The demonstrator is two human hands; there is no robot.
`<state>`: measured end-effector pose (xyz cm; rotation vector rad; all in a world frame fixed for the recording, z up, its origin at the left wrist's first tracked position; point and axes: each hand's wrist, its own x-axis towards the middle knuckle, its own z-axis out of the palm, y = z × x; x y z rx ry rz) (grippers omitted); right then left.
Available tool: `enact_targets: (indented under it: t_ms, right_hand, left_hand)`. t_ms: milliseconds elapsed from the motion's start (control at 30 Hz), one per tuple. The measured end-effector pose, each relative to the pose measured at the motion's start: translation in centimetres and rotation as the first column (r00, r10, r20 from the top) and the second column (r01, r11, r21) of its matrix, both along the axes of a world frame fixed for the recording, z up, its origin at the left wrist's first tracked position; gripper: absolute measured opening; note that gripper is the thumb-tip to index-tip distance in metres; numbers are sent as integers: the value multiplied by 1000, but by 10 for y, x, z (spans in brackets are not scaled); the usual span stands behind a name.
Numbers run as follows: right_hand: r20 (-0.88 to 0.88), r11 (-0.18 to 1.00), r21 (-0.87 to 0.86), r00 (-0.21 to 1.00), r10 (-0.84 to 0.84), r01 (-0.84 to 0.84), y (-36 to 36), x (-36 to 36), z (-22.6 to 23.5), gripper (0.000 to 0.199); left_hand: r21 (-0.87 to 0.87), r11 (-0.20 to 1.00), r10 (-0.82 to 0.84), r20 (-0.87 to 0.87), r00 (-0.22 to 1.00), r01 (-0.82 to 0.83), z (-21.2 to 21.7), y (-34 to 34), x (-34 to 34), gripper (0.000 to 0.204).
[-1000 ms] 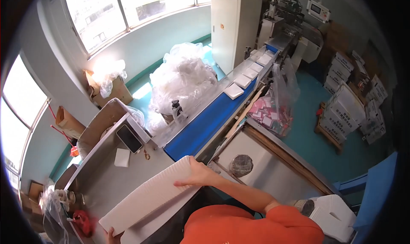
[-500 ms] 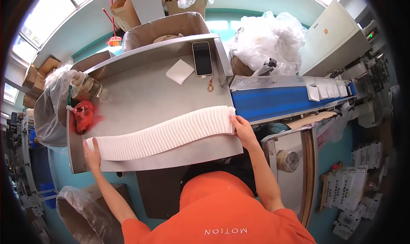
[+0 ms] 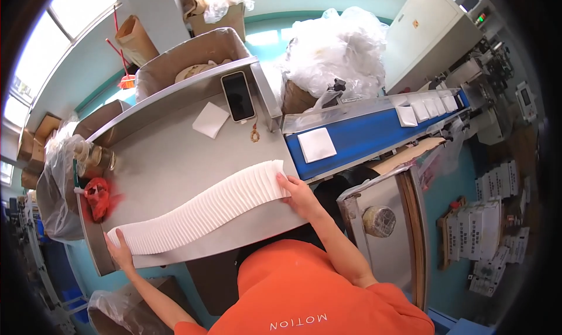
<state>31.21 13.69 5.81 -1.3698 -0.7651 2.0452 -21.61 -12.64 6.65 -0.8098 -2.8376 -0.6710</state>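
Hands [image 3: 120,253] [image 3: 301,195] pressed flat against both ends of white napkin row [image 3: 202,213], phone [image 3: 237,96] and loose napkin [image 3: 211,119] beyond.

A long row of stacked sheets [image 3: 202,212] is lying across the table [image 3: 158,159] at frame centre-left; a phone [image 3: 237,96] is sitting above it, a conveyor belt [image 3: 374,133] running to the right.
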Motion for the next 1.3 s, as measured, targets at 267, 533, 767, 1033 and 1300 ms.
enact_targets:
  t_ms: [267, 533, 767, 1033, 1300]
  right_hand:
    - [-72, 999, -18, 997, -30, 29, 3, 14, -1, 51]
    - [-40, 970, -3, 969, -242, 242, 5, 31, 2, 35]
    - [341, 893, 419, 940, 16, -167, 7, 0, 18, 44]
    - [48, 965, 41, 965, -259, 258, 8, 37, 8, 33]
    - [25, 997, 4, 996, -80, 80, 7, 4, 15, 29]
  left_hand:
    - [14, 1000, -4, 40, 999, 3, -6, 8, 0, 75]
    - [-28, 999, 28, -40, 999, -30, -1, 11, 15, 71]
    - [-123, 989, 89, 6, 996, -88, 21, 30, 41, 72]
    - [-89, 986, 142, 2, 990, -141, 13, 31, 47, 73]
    - [-36, 986, 163, -4, 987, -163, 10, 33, 50, 74]
